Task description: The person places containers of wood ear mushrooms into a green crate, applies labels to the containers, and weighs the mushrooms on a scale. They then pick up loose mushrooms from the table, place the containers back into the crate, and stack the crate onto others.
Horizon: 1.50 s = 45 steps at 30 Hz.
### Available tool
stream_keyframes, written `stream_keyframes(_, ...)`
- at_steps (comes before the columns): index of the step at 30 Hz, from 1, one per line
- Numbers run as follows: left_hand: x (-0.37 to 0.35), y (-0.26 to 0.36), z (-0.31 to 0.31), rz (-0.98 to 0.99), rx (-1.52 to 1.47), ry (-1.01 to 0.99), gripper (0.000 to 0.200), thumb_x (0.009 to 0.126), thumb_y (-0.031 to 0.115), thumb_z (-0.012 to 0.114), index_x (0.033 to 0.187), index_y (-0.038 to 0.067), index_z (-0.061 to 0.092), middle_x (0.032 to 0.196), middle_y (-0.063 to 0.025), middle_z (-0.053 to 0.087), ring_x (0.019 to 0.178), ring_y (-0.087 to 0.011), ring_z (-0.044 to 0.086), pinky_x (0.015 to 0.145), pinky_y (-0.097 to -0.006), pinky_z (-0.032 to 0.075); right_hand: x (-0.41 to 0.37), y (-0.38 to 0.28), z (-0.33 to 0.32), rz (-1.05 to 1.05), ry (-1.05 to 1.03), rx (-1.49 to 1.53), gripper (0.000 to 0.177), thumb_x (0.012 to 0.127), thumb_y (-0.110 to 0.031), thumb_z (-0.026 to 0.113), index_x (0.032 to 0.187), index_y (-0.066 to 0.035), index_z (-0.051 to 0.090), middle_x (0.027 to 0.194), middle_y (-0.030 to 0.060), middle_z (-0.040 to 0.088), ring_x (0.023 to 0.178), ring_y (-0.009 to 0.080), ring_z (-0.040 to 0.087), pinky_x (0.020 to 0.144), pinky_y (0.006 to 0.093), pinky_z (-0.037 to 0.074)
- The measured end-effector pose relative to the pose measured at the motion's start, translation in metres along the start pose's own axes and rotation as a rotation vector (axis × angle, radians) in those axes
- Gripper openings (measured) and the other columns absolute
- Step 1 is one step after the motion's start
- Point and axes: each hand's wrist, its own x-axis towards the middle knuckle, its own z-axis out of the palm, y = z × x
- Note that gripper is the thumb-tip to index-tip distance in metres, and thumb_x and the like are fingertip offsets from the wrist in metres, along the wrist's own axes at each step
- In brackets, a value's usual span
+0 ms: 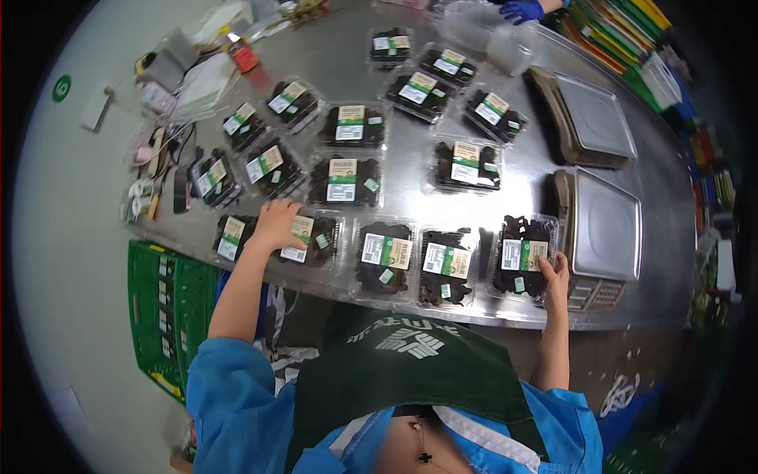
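Note:
My left hand (276, 227) reaches over a clear plastic box of dark, crinkled pieces (322, 239) that look like wood ear mushrooms. Its fingers curl over the box's left part, and another box (230, 237) lies just left of it. At the front right, my right hand (556, 276) grips a similar box (521, 253) by its right side, thumb on the lid and other fingers mostly hidden. Two more boxes (384, 257) (447, 267) lie between my hands. Each box has a white, green and beige label and a small sticker.
Several more boxes (350, 126) spread over the metal table (395, 207). Two scales (604, 225) (596, 118) stand at the right. A red-labelled bottle (239, 51) stands back left; green crates (154, 316) sit below left. Across the table is another person's blue-gloved hand (522, 10).

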Motion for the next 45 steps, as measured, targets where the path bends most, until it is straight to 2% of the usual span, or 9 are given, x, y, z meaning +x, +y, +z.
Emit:
stream_keyframes(12,0.026,-0.008,-0.037,0.203,-0.607,-0.54,0.06,0.052,0.017,0.08,0.101,0.006,0.047,0.086,-0.0069,0.057,0.086,-0.02,0.055,0.074,-0.0306,0.042,-0.049,-0.002,0.073,0.123,-0.197,0.247,0.046,0.078,-0.018,0.062,0.115,0.0,0.043,0.096,0.0097,0.057,0.086,0.0133,0.055,0.077,0.024,0.043)
stream_keyframes(18,0.033,0.104,-0.133,0.747,-0.052,-0.567,0.053,0.05,0.022,0.078,0.1,0.021,0.06,0.09,-0.007,0.064,0.09,-0.0225,0.059,0.086,-0.0393,0.04,-0.049,0.009,0.08,0.151,-0.168,0.18,0.055,0.078,-0.021,0.062,0.121,0.003,0.037,0.097,0.0122,0.056,0.087,0.0146,0.055,0.078,0.0254,0.043)
stream_keyframes(23,0.048,0.209,-0.062,1.076,0.274,-0.448,0.035,0.062,0.021,0.069,0.097,0.02,0.063,0.085,-0.0014,0.063,0.094,-0.0178,0.054,0.095,-0.0401,0.027,-0.041,0.025,0.093,0.117,-0.263,-0.018,0.061,0.08,-0.025,0.062,0.124,0.006,0.033,0.1,0.0148,0.056,0.09,0.0167,0.053,0.08,0.0261,0.042)
stream_keyframes(25,0.051,0.207,-0.046,1.24,0.134,-0.102,0.039,0.061,0.016,0.07,0.099,0.019,0.062,0.092,-0.0031,0.062,0.096,-0.0204,0.053,0.095,-0.0398,0.03,-0.046,0.024,0.093,0.097,-0.297,0.009,0.06,0.079,-0.027,0.063,0.122,0.005,0.035,0.101,0.0148,0.055,0.09,0.0168,0.053,0.081,0.0262,0.041)
stream_keyframes(29,-0.001,0.129,-0.025,0.326,-0.702,0.454,0.063,0.062,0.014,0.072,0.118,0.007,0.043,0.116,-0.0121,0.048,0.108,-0.0258,0.046,0.093,-0.0388,0.035,-0.043,0.042,0.085,0.054,-0.247,-0.083,0.057,0.078,-0.025,0.065,0.119,0.004,0.04,0.102,0.0128,0.055,0.095,0.0162,0.051,0.083,0.0281,0.04)
stream_keyframes(31,-0.021,0.092,0.04,-0.102,-1.11,0.226,0.075,0.07,0.014,0.068,0.13,0.005,0.025,0.121,-0.0133,0.043,0.113,-0.0237,0.041,0.095,-0.0379,0.034,-0.046,0.034,0.092,0.343,-0.388,0.198,0.054,0.076,-0.025,0.066,0.117,0.001,0.044,0.104,0.0115,0.054,0.099,0.0164,0.05,0.086,0.0297,0.039)
stream_keyframes(36,-0.026,0.144,0.056,-0.282,-1.966,-0.237,0.084,0.069,0.015,0.069,0.134,0.006,0.017,0.127,-0.0129,0.037,0.119,-0.0254,0.036,0.098,-0.0377,0.031,-0.027,0.03,0.095,0.497,-0.609,0.165,0.067,0.071,-0.02,0.069,0.125,-0.001,0.035,0.112,0.0069,0.05,0.104,0.0176,0.047,0.092,0.0307,0.035)
stream_keyframes(40,-0.041,0.123,0.063,0.077,-1.754,0.093,0.088,0.068,0.021,0.069,0.137,0.004,0.016,0.133,-0.012,0.031,0.123,-0.0225,0.03,0.103,-0.0327,0.022,-0.049,0.023,0.1,0.405,-0.621,0.338,0.076,0.062,-0.017,0.073,0.126,-0.005,0.035,0.112,0.007,0.049,0.103,0.0196,0.049,0.093,0.0333,0.036)
stream_keyframes(45,-0.156,0.023,-0.025,0.055,-1.823,0.511,0.087,0.065,0.019,0.069,0.135,0.003,0.02,0.131,-0.0096,0.033,0.12,-0.0189,0.032,0.101,-0.0302,0.022,-0.104,-0.07,0.234,0.116,-0.889,0.217,0.067,0.066,-0.024,0.072,0.118,0.0,0.037,0.103,0.0094,0.053,0.092,0.0207,0.054,0.082,0.0333,0.045)
